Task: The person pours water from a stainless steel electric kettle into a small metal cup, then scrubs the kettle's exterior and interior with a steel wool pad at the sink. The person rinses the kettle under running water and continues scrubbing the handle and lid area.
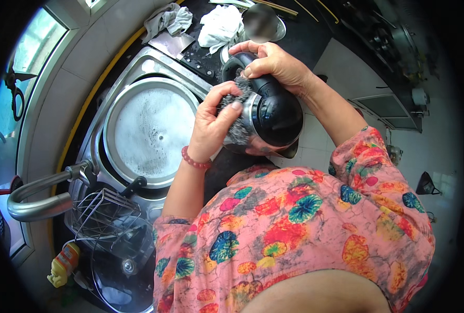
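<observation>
My right hand [273, 68] grips the black plastic handle of an electric kettle [281, 115], which is tilted on its side over the dark counter edge. Its black lid faces right and its metal body shines below. A grey scouring pad [237, 131] is pinched in my left hand [218, 113] and pressed against the kettle's metal side. Left of my hands, a large round metal basin [153, 129] of cloudy, soapy water sits in the steel sink. The kettle's base is hidden behind my left hand and the pad.
A curved faucet [40, 201] and a wire rack [106, 215] stand at the second sink bowl [138, 270]. A yellow bottle [65, 264] lies at lower left. At the back are a grey cloth [169, 21], a white cloth [220, 27], a cleaver [172, 43] and a metal cup [281, 29].
</observation>
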